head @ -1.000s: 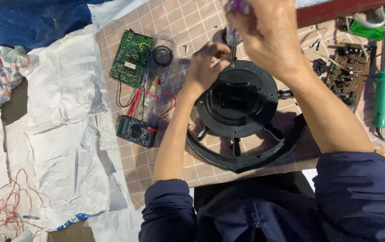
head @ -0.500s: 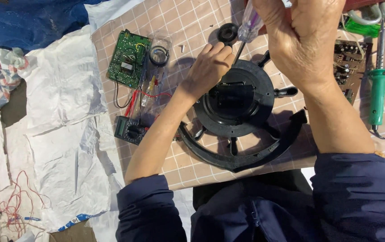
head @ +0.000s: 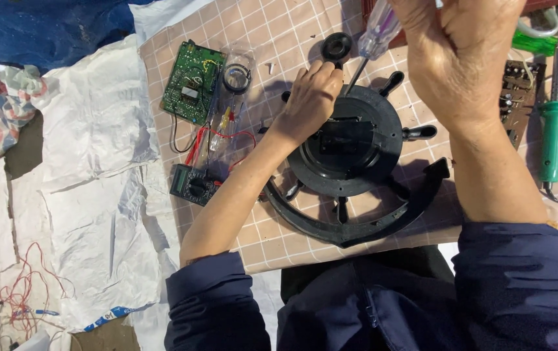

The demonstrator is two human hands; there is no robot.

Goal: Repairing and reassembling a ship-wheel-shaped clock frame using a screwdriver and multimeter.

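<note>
A black ship-wheel-shaped plastic housing [head: 357, 179] lies back side up on a checkered mat [head: 272, 32]. My left hand [head: 310, 101] rests on its upper left rim, fingers curled against the edge. My right hand [head: 461, 55] is raised above the housing and grips a screwdriver [head: 376, 32] with a clear handle. The screwdriver's shaft slants down to the housing's top edge, next to my left fingers. A small black round cap [head: 337, 47] lies on the mat just above my left hand.
A green circuit board [head: 193, 81], a clear lens-like ring [head: 236, 77] and a small multimeter [head: 193, 185] with red leads lie left of the housing. A green-handled soldering iron [head: 554, 136] and another board [head: 518, 97] lie right. White sacks [head: 97, 195] cover the ground at left.
My right hand has risen with the screwdriver, tilting it so the tip stays at the housing's top edge. My left hand slid up to the rim. The view shifted slightly.
</note>
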